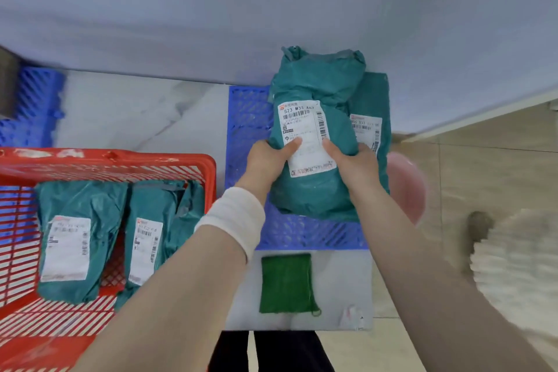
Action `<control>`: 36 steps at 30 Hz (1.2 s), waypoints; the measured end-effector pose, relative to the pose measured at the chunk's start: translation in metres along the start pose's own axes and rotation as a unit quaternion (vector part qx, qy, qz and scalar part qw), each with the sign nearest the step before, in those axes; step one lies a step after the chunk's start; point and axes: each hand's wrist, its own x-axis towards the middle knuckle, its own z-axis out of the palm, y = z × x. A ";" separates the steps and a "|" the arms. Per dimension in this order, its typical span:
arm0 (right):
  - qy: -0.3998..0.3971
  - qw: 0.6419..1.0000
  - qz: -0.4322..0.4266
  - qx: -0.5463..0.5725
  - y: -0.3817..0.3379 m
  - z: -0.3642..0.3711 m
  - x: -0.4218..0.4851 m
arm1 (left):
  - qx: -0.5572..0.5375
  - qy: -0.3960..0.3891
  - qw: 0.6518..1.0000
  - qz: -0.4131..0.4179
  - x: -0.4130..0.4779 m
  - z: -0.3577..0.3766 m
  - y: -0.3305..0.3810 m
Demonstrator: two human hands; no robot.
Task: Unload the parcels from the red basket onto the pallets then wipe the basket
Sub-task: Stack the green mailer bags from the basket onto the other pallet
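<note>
- Currently, in the head view, the left hand (265, 160) and right hand (353, 166) clamp one parcel (312, 193) between them. Each thumb presses on its white label, and the fingers wrap out of sight round its sides.
- The parcel's long axis runs away from the person, with most of its length ahead of the grip. It sits over the pallet (247, 112); whether it rests there yet cannot be told.
- A second parcel (373, 100) lies just right of the grip, partly under the held one.
- Bare pallet grid shows left of the grip and behind it. The wall stands close ahead of the parcel's far end. A blurred pink object (407, 184) sits right of the grip.
- The basket (120, 160) stands left of and behind the grip, its rim near the pallet edge. It holds at least two more parcels (75, 220).
- The cloth (285, 281) lies behind the grip, between the forearms.
- Judgement: release comes next. The left hand is nearer the basket, and each lift must clear its rim.
</note>
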 end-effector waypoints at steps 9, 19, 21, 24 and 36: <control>0.047 0.944 -0.112 -0.307 0.004 0.022 0.079 | 0.002 0.048 0.999 -0.013 0.081 0.031 -0.002; 0.071 0.922 -0.137 -0.356 0.024 0.037 0.116 | 0.026 0.077 0.997 -0.009 0.123 0.053 -0.012; 0.067 0.920 -0.121 -0.368 0.024 0.038 0.119 | 0.027 0.073 0.997 -0.008 0.124 0.053 -0.011; 0.039 0.922 -0.100 -0.372 0.022 0.037 0.118 | 0.051 0.061 0.997 -0.001 0.120 0.049 -0.010; 0.088 0.925 -0.153 -0.337 0.001 0.009 -0.003 | 0.193 0.100 0.966 0.141 0.012 0.010 -0.005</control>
